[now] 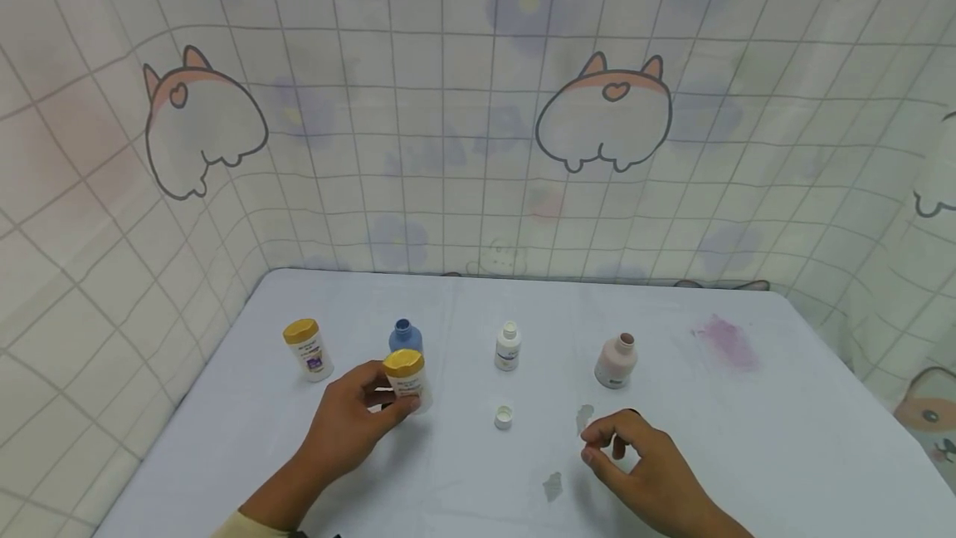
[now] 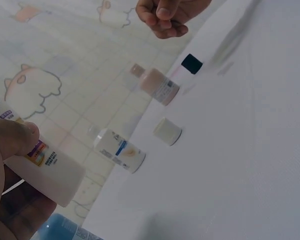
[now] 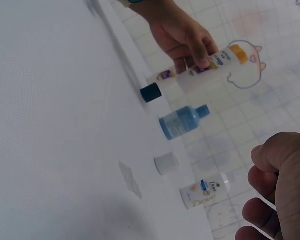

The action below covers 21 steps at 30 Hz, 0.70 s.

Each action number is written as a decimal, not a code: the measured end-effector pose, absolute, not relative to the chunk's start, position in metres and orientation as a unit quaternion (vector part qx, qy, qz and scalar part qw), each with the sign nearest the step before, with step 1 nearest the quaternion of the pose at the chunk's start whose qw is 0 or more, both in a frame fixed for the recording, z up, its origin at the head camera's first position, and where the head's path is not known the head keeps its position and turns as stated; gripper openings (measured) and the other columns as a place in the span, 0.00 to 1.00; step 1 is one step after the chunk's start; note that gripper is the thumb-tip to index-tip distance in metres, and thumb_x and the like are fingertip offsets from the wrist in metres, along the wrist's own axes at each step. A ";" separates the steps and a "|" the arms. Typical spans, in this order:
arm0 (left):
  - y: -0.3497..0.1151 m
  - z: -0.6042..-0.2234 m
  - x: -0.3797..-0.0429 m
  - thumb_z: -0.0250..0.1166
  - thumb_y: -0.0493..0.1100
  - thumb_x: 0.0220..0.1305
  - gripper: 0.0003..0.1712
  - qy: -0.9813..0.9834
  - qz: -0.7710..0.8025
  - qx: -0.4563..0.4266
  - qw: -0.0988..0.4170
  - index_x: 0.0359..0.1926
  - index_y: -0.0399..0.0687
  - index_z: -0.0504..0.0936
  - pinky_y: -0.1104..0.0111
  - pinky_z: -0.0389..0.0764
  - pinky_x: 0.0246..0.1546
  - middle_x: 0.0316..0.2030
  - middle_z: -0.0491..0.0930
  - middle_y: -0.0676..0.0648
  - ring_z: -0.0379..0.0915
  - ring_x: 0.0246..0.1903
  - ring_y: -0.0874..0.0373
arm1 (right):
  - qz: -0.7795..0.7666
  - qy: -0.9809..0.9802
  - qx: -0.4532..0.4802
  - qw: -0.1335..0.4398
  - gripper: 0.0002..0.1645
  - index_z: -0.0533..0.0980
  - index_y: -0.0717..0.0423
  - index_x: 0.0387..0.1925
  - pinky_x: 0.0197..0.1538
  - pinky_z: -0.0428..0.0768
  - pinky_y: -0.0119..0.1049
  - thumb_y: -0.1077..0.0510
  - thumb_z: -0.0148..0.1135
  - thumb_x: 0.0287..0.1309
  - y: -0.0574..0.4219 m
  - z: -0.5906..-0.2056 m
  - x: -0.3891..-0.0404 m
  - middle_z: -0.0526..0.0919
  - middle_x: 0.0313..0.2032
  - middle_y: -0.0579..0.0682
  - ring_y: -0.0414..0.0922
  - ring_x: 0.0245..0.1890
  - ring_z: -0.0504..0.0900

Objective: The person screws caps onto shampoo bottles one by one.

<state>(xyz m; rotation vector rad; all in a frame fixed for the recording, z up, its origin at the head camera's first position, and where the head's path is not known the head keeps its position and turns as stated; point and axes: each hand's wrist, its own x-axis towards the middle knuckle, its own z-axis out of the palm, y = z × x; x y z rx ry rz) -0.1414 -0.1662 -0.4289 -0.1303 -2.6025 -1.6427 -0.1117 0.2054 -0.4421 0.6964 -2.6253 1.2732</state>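
gridded cloth walls (image 1: 463, 198) | cartoon animal prints (image 1: 605, 123) | white table (image 1: 807, 438), rounded corners

Held bottle (image 2: 57, 172) reads "AND"; small white bottle (image 3: 202, 193), "Dove".

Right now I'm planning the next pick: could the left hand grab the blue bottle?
Probably not: the left hand is occupied, gripping a yellow-capped bottle, though the blue bottle looks close by.

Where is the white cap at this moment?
In the head view, the white cap is near the middle of the table, on the near side of the white Dove bottle, between left hand and right hand.
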 end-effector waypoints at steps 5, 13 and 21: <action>-0.175 -0.429 -0.143 0.75 0.51 0.46 0.29 -0.848 -0.528 -0.025 0.038 0.50 0.56 0.76 0.72 0.80 0.42 0.47 0.78 0.54 0.78 0.43 0.59 | 0.420 -0.876 0.228 0.069 0.09 0.74 0.33 0.38 0.32 0.75 0.34 0.52 0.64 0.58 0.205 -0.442 -0.112 0.78 0.38 0.32 0.35 0.34 0.72; -0.186 -0.431 -0.143 0.74 0.55 0.47 0.29 -0.854 -0.516 -0.030 0.058 0.51 0.55 0.75 0.72 0.80 0.42 0.47 0.78 0.53 0.78 0.44 0.59 | 0.417 -0.876 0.229 0.074 0.09 0.74 0.32 0.37 0.29 0.76 0.32 0.52 0.65 0.58 0.204 -0.442 -0.112 0.78 0.36 0.32 0.34 0.33 0.72; -0.195 -0.436 -0.143 0.73 0.55 0.48 0.29 -0.853 -0.515 -0.025 0.075 0.50 0.53 0.75 0.72 0.80 0.41 0.47 0.78 0.52 0.78 0.44 0.58 | 0.425 -0.878 0.212 0.053 0.08 0.74 0.32 0.37 0.30 0.76 0.32 0.50 0.64 0.58 0.204 -0.442 -0.112 0.78 0.37 0.32 0.35 0.33 0.72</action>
